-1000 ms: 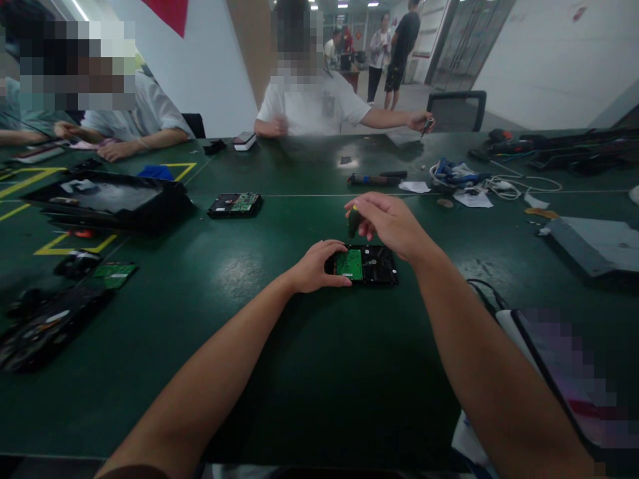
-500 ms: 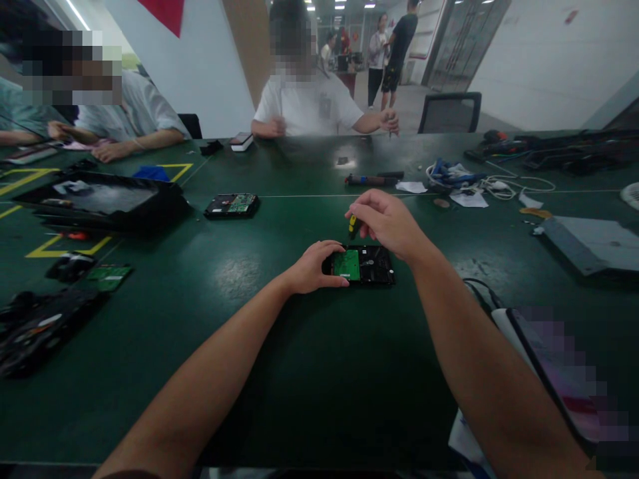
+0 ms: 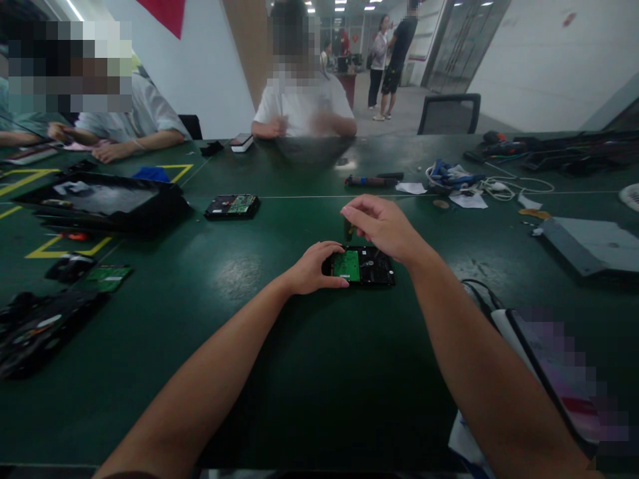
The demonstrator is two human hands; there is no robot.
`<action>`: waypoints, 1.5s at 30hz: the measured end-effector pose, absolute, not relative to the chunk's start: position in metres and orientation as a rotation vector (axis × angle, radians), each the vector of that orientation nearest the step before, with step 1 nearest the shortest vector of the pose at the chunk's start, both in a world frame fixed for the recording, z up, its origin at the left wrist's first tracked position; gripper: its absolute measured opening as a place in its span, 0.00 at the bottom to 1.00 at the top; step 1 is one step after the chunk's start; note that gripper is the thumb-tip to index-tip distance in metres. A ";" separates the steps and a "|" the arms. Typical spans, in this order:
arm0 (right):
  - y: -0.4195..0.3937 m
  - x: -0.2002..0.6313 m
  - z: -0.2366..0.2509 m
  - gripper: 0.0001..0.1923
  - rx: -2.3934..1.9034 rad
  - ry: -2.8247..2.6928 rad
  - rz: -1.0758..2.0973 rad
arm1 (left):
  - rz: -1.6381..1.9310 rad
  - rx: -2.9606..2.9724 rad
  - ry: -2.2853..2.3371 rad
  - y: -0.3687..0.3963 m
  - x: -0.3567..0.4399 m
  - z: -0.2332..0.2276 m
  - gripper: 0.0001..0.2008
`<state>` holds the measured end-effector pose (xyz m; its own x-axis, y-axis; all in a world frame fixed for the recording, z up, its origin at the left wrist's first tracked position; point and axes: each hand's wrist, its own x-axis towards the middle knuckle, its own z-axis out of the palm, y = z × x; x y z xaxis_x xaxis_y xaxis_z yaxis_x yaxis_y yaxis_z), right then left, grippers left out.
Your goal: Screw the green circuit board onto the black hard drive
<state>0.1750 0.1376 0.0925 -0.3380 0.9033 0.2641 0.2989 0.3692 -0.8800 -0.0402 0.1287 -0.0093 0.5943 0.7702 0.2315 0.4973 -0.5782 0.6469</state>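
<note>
A black hard drive point(image 3: 378, 267) lies on the table in front of me, its green circuit board point(image 3: 347, 265) facing up. My left hand point(image 3: 317, 267) grips the drive's left end, thumb along the near edge and fingers at the far edge. Above the drive's far edge, my right hand point(image 3: 380, 223) pinches a screwdriver point(image 3: 348, 229) by its dark and yellow handle. The handle stands roughly upright and looks blurred. I cannot clearly make out the tip or what it touches.
Another hard drive point(image 3: 232, 206) sits farther left, near a black tray point(image 3: 104, 203). Dark parts point(image 3: 44, 326) lie at the left. To the right are a phone point(image 3: 554, 372), a grey metal case point(image 3: 592, 246) and tangled cables point(image 3: 456, 176). A person point(image 3: 304, 106) sits opposite.
My right hand has dropped slightly, and the screwdriver handle has shifted a little left and looks turned. My left hand and the hard drive stay put. The person opposite has drawn an arm in.
</note>
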 end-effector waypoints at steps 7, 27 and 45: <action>0.139 0.175 0.092 0.13 -1.061 -1.783 1.021 | 0.690 2.291 0.993 0.129 -0.039 -0.008 0.37; 0.140 0.181 0.092 0.12 -1.059 -1.786 1.004 | 0.644 2.282 1.025 0.126 -0.038 -0.005 0.37; 0.139 0.181 0.094 0.13 -0.977 -1.875 0.975 | 0.644 2.297 1.032 0.128 -0.038 -0.011 0.38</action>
